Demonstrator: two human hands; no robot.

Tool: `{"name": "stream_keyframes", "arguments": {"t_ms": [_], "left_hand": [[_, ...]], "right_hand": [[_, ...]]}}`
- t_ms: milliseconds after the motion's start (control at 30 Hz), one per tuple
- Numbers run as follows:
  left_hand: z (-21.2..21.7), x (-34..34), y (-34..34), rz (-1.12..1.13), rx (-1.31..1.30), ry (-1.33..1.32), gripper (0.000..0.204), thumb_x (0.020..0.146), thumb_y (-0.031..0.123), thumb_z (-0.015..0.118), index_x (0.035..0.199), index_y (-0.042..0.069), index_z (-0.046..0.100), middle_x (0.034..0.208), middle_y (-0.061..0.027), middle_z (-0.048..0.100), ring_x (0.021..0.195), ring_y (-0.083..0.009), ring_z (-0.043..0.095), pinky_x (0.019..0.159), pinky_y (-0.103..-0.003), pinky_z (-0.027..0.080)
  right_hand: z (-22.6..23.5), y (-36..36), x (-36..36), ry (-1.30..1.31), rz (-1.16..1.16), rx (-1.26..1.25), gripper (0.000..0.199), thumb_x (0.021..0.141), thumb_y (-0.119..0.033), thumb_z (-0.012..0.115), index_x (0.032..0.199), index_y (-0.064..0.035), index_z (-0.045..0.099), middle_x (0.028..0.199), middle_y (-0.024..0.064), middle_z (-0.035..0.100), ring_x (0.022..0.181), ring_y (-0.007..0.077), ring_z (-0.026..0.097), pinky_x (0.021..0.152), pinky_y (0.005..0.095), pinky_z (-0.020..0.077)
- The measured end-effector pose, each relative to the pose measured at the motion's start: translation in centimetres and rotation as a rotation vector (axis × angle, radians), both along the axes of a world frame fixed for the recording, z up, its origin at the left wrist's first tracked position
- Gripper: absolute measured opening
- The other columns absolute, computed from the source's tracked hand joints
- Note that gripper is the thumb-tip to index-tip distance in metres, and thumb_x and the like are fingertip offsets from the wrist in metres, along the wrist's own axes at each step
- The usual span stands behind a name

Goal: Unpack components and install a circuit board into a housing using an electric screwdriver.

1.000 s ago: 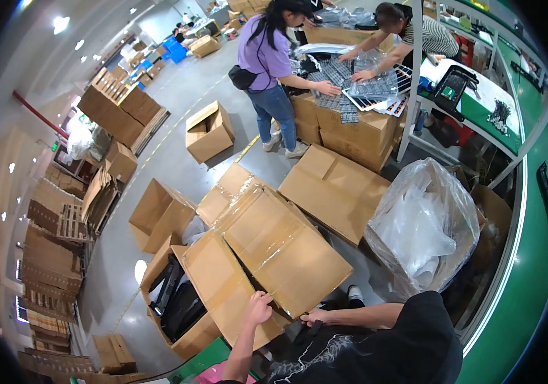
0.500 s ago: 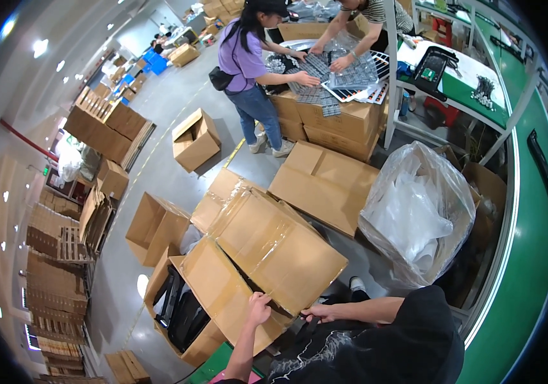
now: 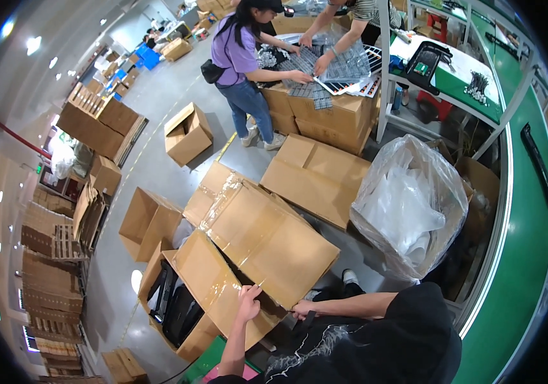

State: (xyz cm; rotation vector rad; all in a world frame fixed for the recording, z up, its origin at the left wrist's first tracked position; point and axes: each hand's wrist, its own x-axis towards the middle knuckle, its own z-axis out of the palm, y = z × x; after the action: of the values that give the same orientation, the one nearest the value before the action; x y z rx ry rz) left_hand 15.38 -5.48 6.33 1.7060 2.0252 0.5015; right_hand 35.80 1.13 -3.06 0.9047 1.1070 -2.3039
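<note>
A large taped cardboard box (image 3: 272, 237) stands in front of me. On its left is an open cardboard box with a raised flap (image 3: 213, 272); black plastic parts (image 3: 181, 313) lie inside. My left hand (image 3: 248, 303) is closed at the flap's upper right edge, fingers bent over it. Close to the taped box's near corner, my right hand (image 3: 301, 310) is curled around something small and dark that I cannot make out.
Another closed carton (image 3: 315, 179) lies beyond. To the right stands a plastic-lined bin (image 3: 408, 211) with white wrapping, beside a green-topped bench (image 3: 530, 256). Two people work over grey sheets (image 3: 306, 70) on stacked cartons. An open carton (image 3: 149, 224) sits at left.
The whole view has shifted slightly, moving the scene a little left and up. Both hands stay at nearly the same places on the boxes. The co-workers' hands have moved over the sheets.
</note>
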Motion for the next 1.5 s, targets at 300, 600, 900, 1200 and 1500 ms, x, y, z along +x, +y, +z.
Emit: {"name": "stream_keyframes", "arguments": {"t_ms": [300,600,900,1200,1500], "left_hand": [[1.6,-0.1,0.7,0.058,0.051,0.004,0.052,0.058,-0.006,0.049,0.109,0.001,0.058,0.117,-0.0143,0.054,0.099,-0.0309,0.052,0.094,-0.039,0.035],[-1.8,-1.2,-1.1,-0.001,0.086,0.142,0.059,0.059,-0.008,0.046,0.117,0.005,0.054,0.127,-0.0121,0.049,0.099,-0.0295,0.054,0.093,-0.039,0.035],[16.8,-4.4,-8.4,0.134,0.205,0.206,0.049,0.056,-0.006,0.046,0.095,0.01,0.069,0.097,-0.0079,0.066,0.096,-0.027,0.058,0.081,-0.035,0.041],[9.8,-3.2,-24.8,0.74,-0.452,0.265,0.052,0.073,0.013,0.057,0.125,0.008,0.049,0.124,-0.0206,0.051,0.116,-0.0383,0.044,0.1,-0.044,0.035],[-3.1,7.9,-11.3,0.719,0.194,-0.436,0.054,0.077,0.012,0.058,0.128,0.003,0.043,0.125,-0.0229,0.047,0.119,-0.0387,0.04,0.102,-0.045,0.031]], "right_hand": [[5.0,2.8,1.7,0.498,-0.294,1.091,0.029,0.084,-0.013,0.047,0.109,-0.0004,0.056,0.107,0.0275,0.056,0.102,0.0446,0.052,0.088,0.0446,0.0439],[2.3,5.3,1.1,0.66,0.109,1.435,0.035,0.079,-0.014,0.048,0.11,-0.0011,0.056,0.104,0.0233,0.059,0.097,0.0409,0.055,0.085,0.0453,0.0449],[10.1,11.7,-1.0,0.706,-0.151,1.86,0.028,0.086,-0.022,0.056,0.105,-0.002,0.06,0.105,0.0181,0.061,0.096,0.0351,0.057,0.083,0.0412,0.0449],[6.4,4.1,-8.1,0.612,-0.252,1.256,0.022,0.091,-0.018,0.051,0.104,-0.0007,0.048,0.096,0.0245,0.055,0.088,0.0408,0.054,0.075,0.0475,0.0425],[11.9,6.0,-17.3,0.58,0.272,1.129,0.039,0.096,-0.034,0.039,0.114,-0.001,0.049,0.098,0.0253,0.059,0.095,0.0397,0.057,0.079,0.0449,0.0448]]}}
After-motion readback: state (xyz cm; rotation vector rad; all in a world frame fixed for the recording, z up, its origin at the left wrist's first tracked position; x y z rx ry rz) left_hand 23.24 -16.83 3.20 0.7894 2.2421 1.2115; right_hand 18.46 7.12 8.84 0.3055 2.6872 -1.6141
